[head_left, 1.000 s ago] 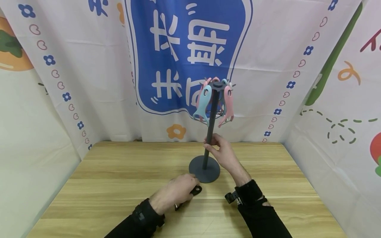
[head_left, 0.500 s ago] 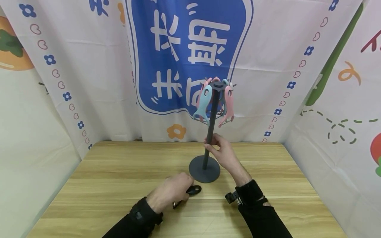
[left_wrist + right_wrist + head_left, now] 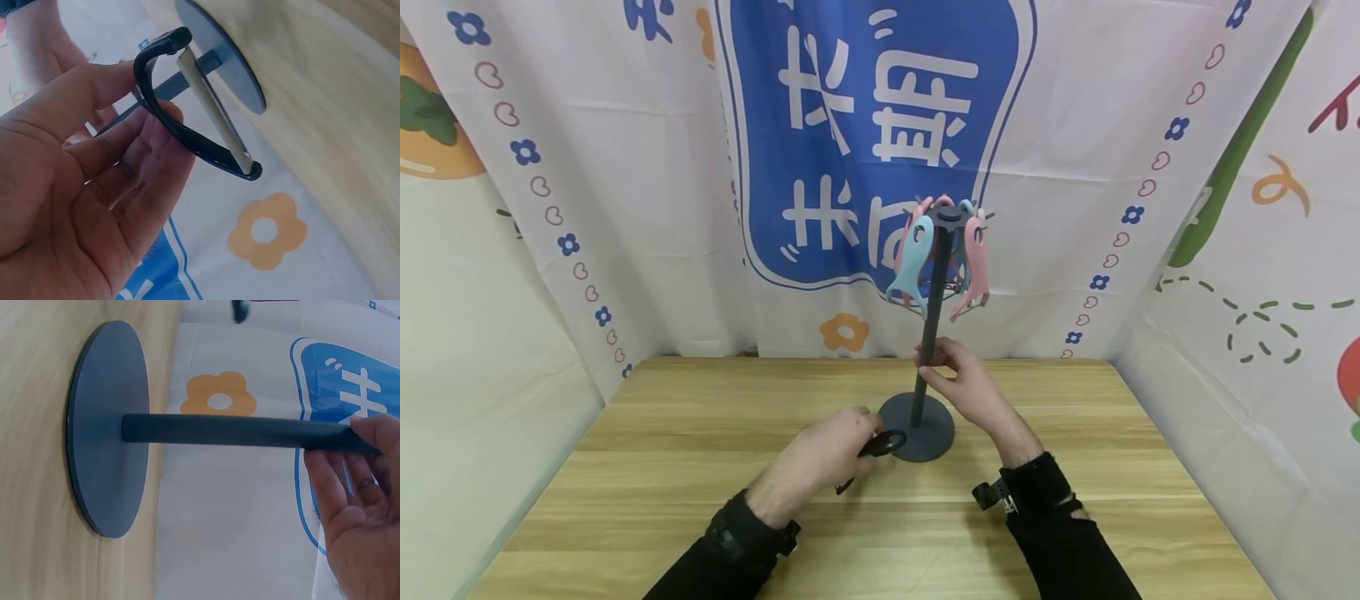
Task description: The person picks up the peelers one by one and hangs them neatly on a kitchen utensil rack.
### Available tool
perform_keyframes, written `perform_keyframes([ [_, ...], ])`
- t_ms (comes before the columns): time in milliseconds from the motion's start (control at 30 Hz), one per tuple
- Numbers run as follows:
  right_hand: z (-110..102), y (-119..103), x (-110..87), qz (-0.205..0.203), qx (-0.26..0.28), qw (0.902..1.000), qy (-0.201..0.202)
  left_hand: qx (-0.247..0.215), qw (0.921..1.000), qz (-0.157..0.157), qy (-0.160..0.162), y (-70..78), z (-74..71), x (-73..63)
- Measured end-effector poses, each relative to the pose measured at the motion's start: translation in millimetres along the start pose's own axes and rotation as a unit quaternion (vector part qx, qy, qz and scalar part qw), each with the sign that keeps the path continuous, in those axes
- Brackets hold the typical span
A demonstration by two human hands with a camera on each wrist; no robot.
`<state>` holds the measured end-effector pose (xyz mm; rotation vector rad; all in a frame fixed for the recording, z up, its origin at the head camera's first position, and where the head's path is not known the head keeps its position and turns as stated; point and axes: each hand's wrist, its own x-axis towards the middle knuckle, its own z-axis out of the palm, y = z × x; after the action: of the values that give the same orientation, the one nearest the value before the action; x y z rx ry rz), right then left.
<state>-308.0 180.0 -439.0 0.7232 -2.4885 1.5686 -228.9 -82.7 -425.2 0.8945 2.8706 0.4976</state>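
My left hand point(image 3: 820, 458) pinches a black Y-shaped peeler point(image 3: 883, 443) above the table, in front of the stand's base. In the left wrist view, the thumb and fingers grip the peeler's black fork point(image 3: 203, 150), and its metal blade spans the two prongs. A dark grey round-based stand point(image 3: 925, 429) stands upright on the table. Thumb and fingers of my right hand point(image 3: 966, 387) grip its pole point(image 3: 219, 430) above the base. From the stand's top hang several peelers, among them a light blue peeler point(image 3: 912, 260) and a pink peeler point(image 3: 976, 258); those behind are partly hidden.
Everything stands on a wood-grain table point(image 3: 715, 417). A white printed curtain point(image 3: 662, 208) hangs close behind the table's back edge, with more printed cloth at both sides.
My left hand has lifted the black peeler off the table and moved it up and slightly left, towards the stand's base. My right hand stays on the pole, and the stand is still.
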Motion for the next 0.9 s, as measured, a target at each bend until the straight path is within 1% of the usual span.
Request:
perform_keyframes([
  [167, -2.6, 2.0, -0.6, -0.007, 0.007, 0.9999, -0.010, -0.019, 0.9996, -0.008, 0.019, 0.2, -7.2, -0.5],
  [300, -2.2, 3.1, -1.0, -0.012, 0.011, 0.9999, -0.002, -0.034, 0.9989, -0.012, 0.031, -0.7, -12.5, -0.8],
  [433, -1.1, 3.3, -0.9, -0.013, 0.012, 0.9998, 0.009, -0.040, 0.9980, -0.006, 0.049, -1.9, -17.5, -1.0],
  [633, 1.0, -0.6, -1.0, 0.005, 0.007, 0.9997, 0.025, -0.035, 0.9965, 0.000, 0.076, -3.6, -23.9, -2.9],
  [800, 1.9, 0.7, -0.4, 0.007, 0.011, 0.9991, 0.040, -0.039, 0.9938, 0.020, 0.102, -4.3, -29.6, -4.5],
  [833, 1.5, 2.7, -0.1, 0.003, 0.015, 0.9991, 0.041, -0.039, 0.9930, 0.024, 0.109, -4.0, -30.6, -4.9],
  [867, 5.0, 37.2, 9.9, -0.013, 0.024, 0.9988, 0.040, -0.041, 0.9923, 0.026, 0.114, -3.7, -31.5, -5.1],
  [900, 4.8, 39.4, 10.6, -0.013, 0.028, 0.9987, 0.041, -0.042, 0.9918, 0.026, 0.118, -3.5, -32.1, -4.9],
])
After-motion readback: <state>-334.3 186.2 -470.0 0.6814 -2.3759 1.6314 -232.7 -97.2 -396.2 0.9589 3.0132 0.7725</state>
